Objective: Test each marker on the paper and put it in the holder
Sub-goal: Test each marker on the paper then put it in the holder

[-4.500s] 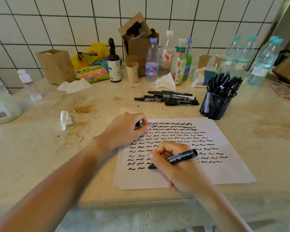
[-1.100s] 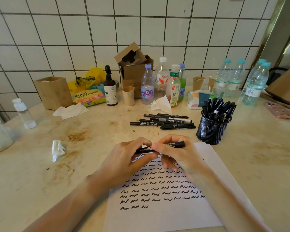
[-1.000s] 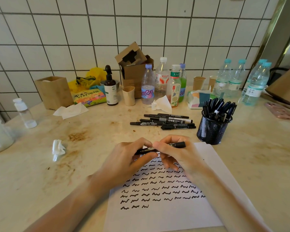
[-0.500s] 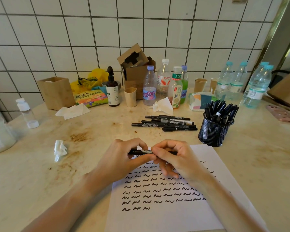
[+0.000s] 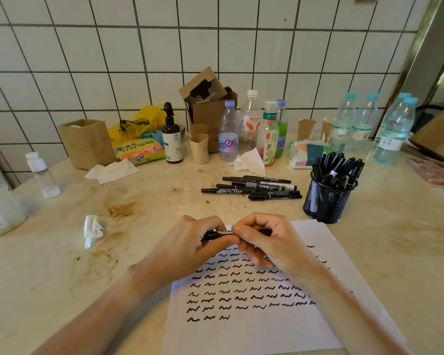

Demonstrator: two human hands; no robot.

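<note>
Compared to a second ago the slim black marker [image 5: 222, 233] shows way less barrel past the right hand [image 5: 264, 242], so I'd guess the cap just got pushed back on. Both hands pinch it, left hand [image 5: 190, 244] too, over the white squiggle-covered paper [image 5: 254, 329]. Next stop is probably the black mesh holder [image 5: 327, 201], beyond the right fingers. The fingers hide the cap, so can't confirm.

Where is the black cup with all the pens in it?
In the head view, the holder stands right of centre on the counter, just beyond the paper's far right corner, beside the loose markers.
</note>
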